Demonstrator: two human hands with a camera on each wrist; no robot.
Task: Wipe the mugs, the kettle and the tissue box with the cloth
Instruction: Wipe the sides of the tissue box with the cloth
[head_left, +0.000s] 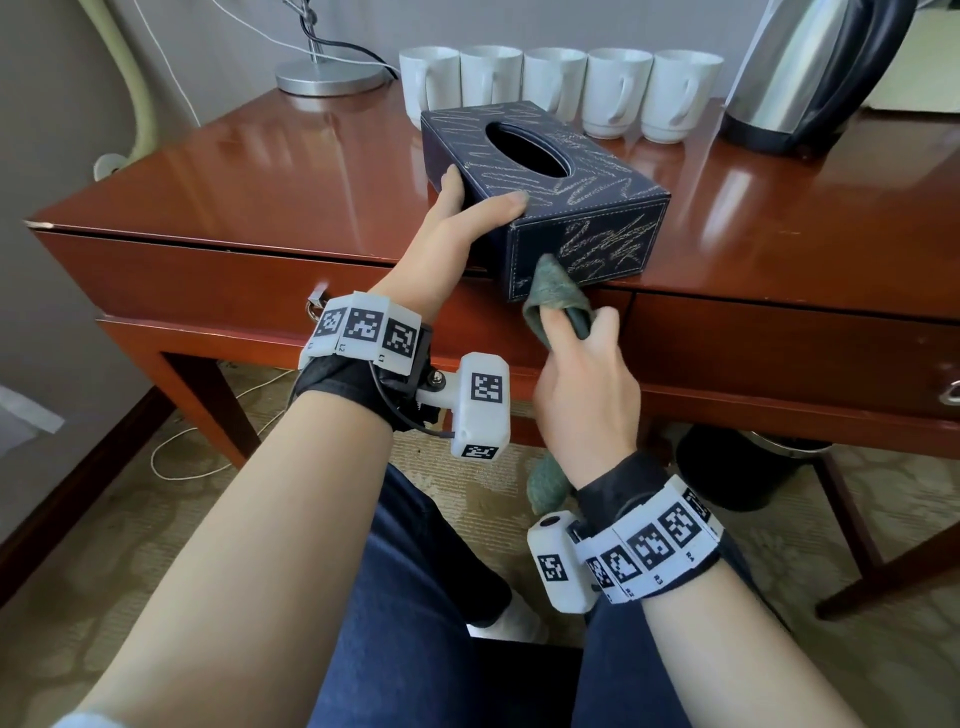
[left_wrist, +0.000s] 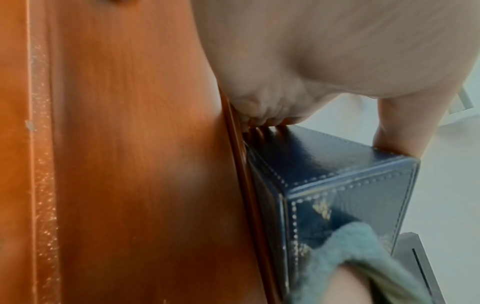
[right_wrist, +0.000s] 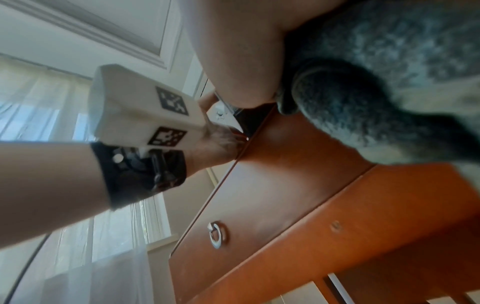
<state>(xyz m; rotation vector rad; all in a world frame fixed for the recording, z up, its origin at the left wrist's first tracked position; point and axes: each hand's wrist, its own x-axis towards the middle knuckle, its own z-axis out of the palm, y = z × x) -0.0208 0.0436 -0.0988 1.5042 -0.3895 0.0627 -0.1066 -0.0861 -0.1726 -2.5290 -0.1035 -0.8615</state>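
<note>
Fingers of your left hand (head_left: 470, 205) clamp the dark-blue stitched leatherette tissue box (head_left: 540, 197) at the desk's (head_left: 260, 171) near edge; right hand (head_left: 587, 384) pinches the green-grey fluffy cloth (head_left: 553, 296) vs its near face. Box prob. light, stiff, glossy-slick, so grip across the sides.

Navy tissue box (head_left: 545, 202) with pale scribbled marks and white stitching, grey-green fuzzy cloth (head_left: 556, 296), glossy reddish-brown tabletop (head_left: 291, 171), five white mugs (head_left: 558, 91), silver and black kettle (head_left: 810, 78), white wrist bands (head_left: 363, 332) with black-and-white square codes, dark blue trousers (head_left: 441, 623), beige patterned carpet (head_left: 130, 545)
</note>
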